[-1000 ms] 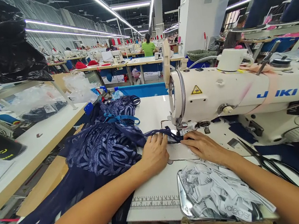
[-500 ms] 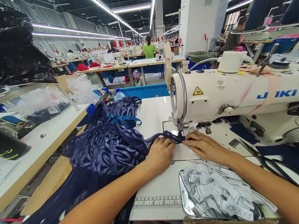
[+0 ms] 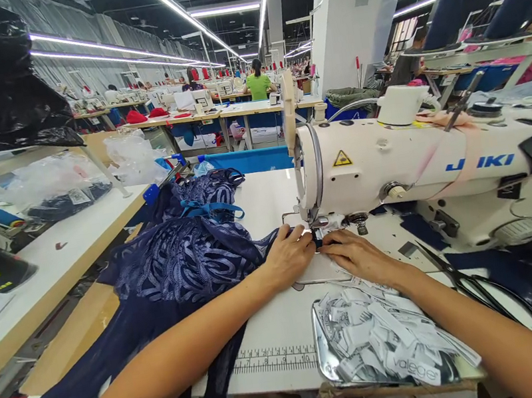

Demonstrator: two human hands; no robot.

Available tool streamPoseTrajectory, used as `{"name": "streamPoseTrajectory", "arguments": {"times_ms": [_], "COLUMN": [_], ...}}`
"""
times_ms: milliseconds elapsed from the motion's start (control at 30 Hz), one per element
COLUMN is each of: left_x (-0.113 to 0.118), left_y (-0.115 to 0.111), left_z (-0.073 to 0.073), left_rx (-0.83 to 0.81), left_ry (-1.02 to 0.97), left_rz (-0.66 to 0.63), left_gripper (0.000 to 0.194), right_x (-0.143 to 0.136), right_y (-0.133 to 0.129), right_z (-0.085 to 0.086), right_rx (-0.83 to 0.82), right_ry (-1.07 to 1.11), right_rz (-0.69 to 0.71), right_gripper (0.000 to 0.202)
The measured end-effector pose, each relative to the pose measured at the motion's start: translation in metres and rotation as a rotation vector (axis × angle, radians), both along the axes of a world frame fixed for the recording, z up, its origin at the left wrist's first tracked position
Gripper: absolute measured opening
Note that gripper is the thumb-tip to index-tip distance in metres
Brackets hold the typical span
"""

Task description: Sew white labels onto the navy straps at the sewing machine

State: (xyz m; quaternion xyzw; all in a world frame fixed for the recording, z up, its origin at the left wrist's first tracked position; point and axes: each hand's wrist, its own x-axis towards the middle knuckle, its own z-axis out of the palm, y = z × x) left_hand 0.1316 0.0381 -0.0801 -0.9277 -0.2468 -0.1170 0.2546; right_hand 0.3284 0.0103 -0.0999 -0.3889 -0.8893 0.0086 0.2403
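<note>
A navy lace garment [image 3: 179, 260] lies bunched on the left of the sewing machine's bed, and a narrow edge of it runs to the needle area. My left hand [image 3: 289, 256] presses on that edge just left of the presser foot, fingers bent and close together. My right hand [image 3: 358, 255] pinches the navy fabric at the front right of the foot, thumb and fingers together. The white sewing machine [image 3: 411, 156] stands above both hands. The needle and the fabric under the foot are mostly hidden by my fingers.
A metal tray [image 3: 322, 351] of white printed labels [image 3: 388, 334] sits at the front edge. Black-handled scissors [image 3: 494, 297] lie to the right. A side table [image 3: 67, 250] with plastic bags stands left. A person in green [image 3: 258, 84] sits far ahead.
My left hand has moved right, up close to the presser foot, covering more of the fabric edge. My right hand stays by the foot. The whole view has shifted slightly.
</note>
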Motion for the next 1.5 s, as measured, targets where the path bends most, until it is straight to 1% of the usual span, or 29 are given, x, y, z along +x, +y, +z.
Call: {"name": "streamPoseTrajectory", "arguments": {"times_ms": [200, 333, 433, 500, 600, 767, 967, 1200, 1333, 1500], "left_x": [0.002, 0.002, -0.001, -0.004, -0.009, -0.010, -0.006, -0.003, -0.002, 0.000], "left_y": [0.006, 0.009, 0.009, 0.005, -0.005, -0.015, -0.014, -0.015, -0.014, -0.010], "left_z": [-0.004, -0.006, -0.006, -0.005, -0.003, -0.001, 0.000, -0.003, 0.000, 0.004], "left_rx": [-0.034, -0.062, -0.131, -0.195, -0.263, -0.282, -0.286, -0.249, -0.255, -0.289], "left_ry": [0.002, -0.017, -0.053, -0.072, -0.062, -0.028, 0.002, 0.029, 0.052, 0.062], "left_rz": [-0.034, -0.063, -0.082, -0.085, -0.057, -0.014, 0.019, 0.045, 0.067, 0.101], "left_gripper": [0.021, 0.021, 0.019, 0.016, 0.019, 0.027, 0.029, 0.031, 0.033, 0.035], "right_x": [0.002, 0.000, -0.003, -0.004, -0.005, -0.004, -0.004, -0.004, -0.005, -0.004], "right_y": [0.002, -0.001, -0.004, -0.006, -0.007, -0.006, -0.004, -0.004, -0.002, 0.000], "right_z": [-0.001, 0.004, 0.008, 0.009, 0.009, 0.006, 0.004, 0.003, 0.002, 0.000], "right_rx": [-0.013, 0.034, 0.090, 0.114, 0.137, 0.179, 0.172, 0.160, 0.163, 0.122], "right_ry": [0.041, -0.076, -0.164, -0.182, -0.182, -0.178, -0.162, -0.155, -0.172, -0.190], "right_rz": [-0.014, 0.011, 0.018, 0.011, 0.009, 0.010, -0.005, -0.007, -0.046, -0.122], "right_gripper": [0.030, 0.031, 0.033, 0.035, 0.037, 0.037, 0.037, 0.035, 0.029, 0.030]}}
